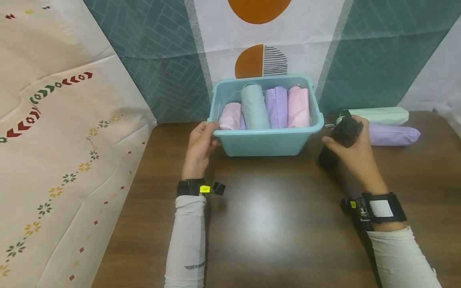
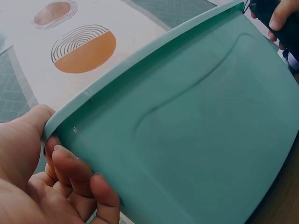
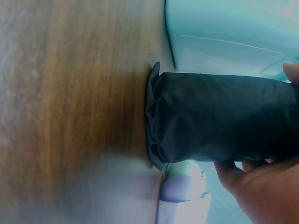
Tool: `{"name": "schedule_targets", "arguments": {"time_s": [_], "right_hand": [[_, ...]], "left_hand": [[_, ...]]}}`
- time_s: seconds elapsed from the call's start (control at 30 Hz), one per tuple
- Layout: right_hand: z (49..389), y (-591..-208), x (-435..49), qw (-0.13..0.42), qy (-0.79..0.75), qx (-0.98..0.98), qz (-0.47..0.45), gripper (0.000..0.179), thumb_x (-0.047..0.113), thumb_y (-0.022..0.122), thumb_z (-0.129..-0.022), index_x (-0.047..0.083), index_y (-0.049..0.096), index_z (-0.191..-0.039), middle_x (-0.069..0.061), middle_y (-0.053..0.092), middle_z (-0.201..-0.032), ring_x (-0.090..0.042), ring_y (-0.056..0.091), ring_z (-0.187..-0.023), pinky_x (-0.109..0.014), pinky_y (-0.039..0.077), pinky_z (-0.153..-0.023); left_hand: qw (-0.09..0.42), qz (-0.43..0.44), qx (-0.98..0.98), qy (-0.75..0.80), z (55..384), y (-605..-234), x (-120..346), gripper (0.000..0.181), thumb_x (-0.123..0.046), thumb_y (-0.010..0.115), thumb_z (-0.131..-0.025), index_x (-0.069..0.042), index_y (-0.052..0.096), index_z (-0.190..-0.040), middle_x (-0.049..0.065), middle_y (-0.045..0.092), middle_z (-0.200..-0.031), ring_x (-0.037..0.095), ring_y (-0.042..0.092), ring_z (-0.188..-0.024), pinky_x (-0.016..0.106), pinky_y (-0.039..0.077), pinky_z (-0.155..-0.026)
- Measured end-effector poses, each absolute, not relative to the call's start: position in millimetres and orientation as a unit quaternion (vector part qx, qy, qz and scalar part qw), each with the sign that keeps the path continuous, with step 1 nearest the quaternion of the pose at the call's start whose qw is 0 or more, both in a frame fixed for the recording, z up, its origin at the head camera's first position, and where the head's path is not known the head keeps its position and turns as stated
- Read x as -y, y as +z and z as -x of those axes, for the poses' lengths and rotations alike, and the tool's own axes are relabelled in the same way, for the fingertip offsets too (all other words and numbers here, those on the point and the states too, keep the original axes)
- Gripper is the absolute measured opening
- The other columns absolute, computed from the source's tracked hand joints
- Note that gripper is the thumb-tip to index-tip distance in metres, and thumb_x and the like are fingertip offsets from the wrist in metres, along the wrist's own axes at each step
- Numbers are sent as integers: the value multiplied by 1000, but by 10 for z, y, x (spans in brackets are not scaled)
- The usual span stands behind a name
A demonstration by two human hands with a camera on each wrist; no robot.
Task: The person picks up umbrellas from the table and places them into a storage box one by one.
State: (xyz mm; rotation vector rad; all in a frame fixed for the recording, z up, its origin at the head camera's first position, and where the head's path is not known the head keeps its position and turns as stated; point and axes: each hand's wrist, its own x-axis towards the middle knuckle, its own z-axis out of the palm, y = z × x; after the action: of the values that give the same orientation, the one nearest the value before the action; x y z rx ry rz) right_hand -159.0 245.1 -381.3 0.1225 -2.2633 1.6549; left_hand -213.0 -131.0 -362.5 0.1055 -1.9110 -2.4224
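Observation:
A light blue plastic bin (image 1: 264,143) stands at the back of the table, holding several rolled cloth bundles like folded umbrellas in sleeves: pink (image 1: 230,116), pale blue (image 1: 255,107), purple (image 1: 276,107) and another pink one (image 1: 298,107). My left hand (image 1: 199,146) grips the bin's front left corner, thumb over the rim and fingers curled below it. To the right of the bin, my right hand (image 1: 354,150) holds a black folded umbrella (image 3: 224,116) in its cloth sleeve. The umbrella leans at a slant, its gathered lower end close over the wood in the right wrist view.
Behind my right hand, a pale green folded umbrella (image 1: 381,115) and a purple one (image 1: 394,135) lie on the brown table (image 1: 259,224). A patterned cloth (image 1: 151,60) hangs right behind the bin. Another cloth (image 1: 72,180) borders the table on the left.

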Motion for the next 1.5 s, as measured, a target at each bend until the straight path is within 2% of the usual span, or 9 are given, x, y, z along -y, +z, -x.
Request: {"name": "schedule_targets", "arguments": {"time_s": [0.6, 0.83, 1.07, 1.5], "right_hand": [[1585, -3763, -2560, 186, 593, 783, -41, 70, 5, 74, -81, 15, 31, -136, -5, 50, -114, -14, 53, -102, -20, 40, -87], [1595, -3792, -2531, 189, 626, 755, -53, 71, 1, 74, -80, 14, 33, -136, -11, 49, -116, -16, 54, -100, -21, 41, -86], [1625, -3839, -2453, 172, 642, 746, -50, 73, 4, 75, -81, 15, 31, -137, -14, 48, -120, -18, 55, -103, -22, 43, -87], [1616, -3902, -2444, 163, 599, 783, -38, 78, 14, 76, -83, 19, 26, -143, -10, 50, -119, -19, 52, -107, -26, 40, -91]], "left_hand": [[17, -16, 621, -783, 2199, -3605, 1191, 21, -19, 64, -89, -6, 48, -83, 3, 40, -65, 14, 39, -53, 30, 37, -60], [18, -19, 621, -783, 2191, -3578, 1211, 22, -18, 64, -88, -5, 48, -82, 2, 39, -63, 14, 38, -53, 29, 38, -60], [22, -31, 620, -783, 2150, -3559, 1307, 22, -17, 64, -88, -5, 47, -82, 1, 39, -63, 12, 39, -52, 29, 40, -61], [21, -26, 626, -779, 2129, -3629, 1337, 22, -19, 63, -90, -5, 47, -83, 3, 40, -64, 14, 40, -54, 29, 41, -62]]}}
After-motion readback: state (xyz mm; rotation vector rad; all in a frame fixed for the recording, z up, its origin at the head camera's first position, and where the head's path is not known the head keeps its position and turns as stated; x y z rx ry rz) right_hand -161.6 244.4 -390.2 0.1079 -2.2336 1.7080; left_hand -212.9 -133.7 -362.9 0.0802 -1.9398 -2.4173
